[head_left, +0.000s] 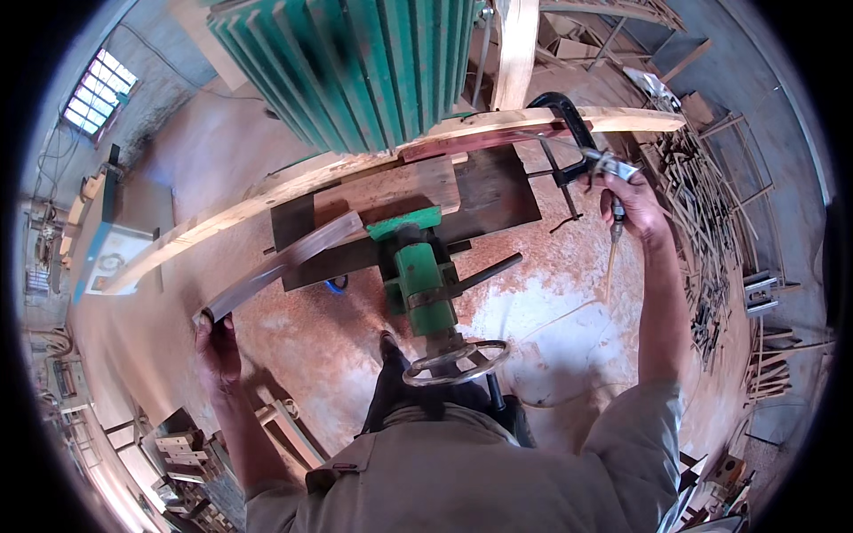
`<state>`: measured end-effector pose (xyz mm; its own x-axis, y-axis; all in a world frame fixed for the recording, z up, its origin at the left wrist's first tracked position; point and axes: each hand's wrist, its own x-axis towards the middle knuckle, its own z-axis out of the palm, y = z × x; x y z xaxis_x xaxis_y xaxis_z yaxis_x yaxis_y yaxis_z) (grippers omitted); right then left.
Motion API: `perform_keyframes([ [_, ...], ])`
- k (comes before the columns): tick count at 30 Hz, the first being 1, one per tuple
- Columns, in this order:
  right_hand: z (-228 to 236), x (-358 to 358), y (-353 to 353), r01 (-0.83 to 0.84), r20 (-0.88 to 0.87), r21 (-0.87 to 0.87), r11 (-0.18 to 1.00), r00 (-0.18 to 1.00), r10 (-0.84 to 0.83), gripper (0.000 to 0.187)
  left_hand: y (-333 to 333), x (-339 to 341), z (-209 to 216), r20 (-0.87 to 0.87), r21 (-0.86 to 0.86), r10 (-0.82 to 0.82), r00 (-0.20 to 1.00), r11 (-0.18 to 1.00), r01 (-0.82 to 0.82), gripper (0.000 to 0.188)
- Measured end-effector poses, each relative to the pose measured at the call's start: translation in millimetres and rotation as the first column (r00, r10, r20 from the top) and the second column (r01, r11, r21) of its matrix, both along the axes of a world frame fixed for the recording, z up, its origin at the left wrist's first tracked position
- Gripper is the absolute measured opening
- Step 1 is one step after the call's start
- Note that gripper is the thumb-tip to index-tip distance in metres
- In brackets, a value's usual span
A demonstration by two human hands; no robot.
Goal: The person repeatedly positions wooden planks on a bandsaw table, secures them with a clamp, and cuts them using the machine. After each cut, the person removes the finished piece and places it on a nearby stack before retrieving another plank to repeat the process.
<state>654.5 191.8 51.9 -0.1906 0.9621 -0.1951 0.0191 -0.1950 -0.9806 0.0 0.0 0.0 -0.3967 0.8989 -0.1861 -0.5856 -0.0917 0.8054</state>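
My left hand (pixel 219 348) grips the near end of a smooth wooden strip (pixel 283 265), thumb on top. The strip slants up to the right, its far end beside a green bracket (pixel 404 222). My right hand (pixel 634 206) is closed around an air blow gun (pixel 615 167) with a thin nozzle pointing left and a hose (pixel 609 266) hanging below. Right beside the gun, a black C-clamp (pixel 582 133) sits on a long curved-looking wooden beam (pixel 209 213) and a reddish board (pixel 475 140). A flat wooden block (pixel 386 191) lies on the dark metal machine table (pixel 506 191).
A large green ribbed motor housing (pixel 346 80) hangs over the table. Below stand a green column (pixel 425 275), a lever (pixel 489 274) and a metal handwheel (pixel 457 362) close to my body. Wood offcuts (pixel 702 222) pile up at right; timber (pixel 289 431) stands at lower left.
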Motion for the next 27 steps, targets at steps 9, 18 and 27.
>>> perform_keyframes([
  [9, 12, -28, -3, -0.123, 0.294, -0.074, 0.99, 0.946, 0.139, 0.017, -9, -26, -17, 0.003, -0.006, 0.148, 0.989, 0.989, -0.148, 0.023],
  [18, -68, 36, 28, -0.049, 0.446, -0.063, 0.997, 0.892, 0.072, 0.042, 47, -44, -14, -0.08, -0.049, 0.104, 0.991, 0.993, -0.108, 0.03],
  [27, -80, 25, 7, 0.018, 0.4, -0.107, 0.994, 0.916, 0.026, 0.034, 113, -46, -18, -0.035, -0.141, 0.116, 0.993, 0.983, -0.12, 0.018],
])
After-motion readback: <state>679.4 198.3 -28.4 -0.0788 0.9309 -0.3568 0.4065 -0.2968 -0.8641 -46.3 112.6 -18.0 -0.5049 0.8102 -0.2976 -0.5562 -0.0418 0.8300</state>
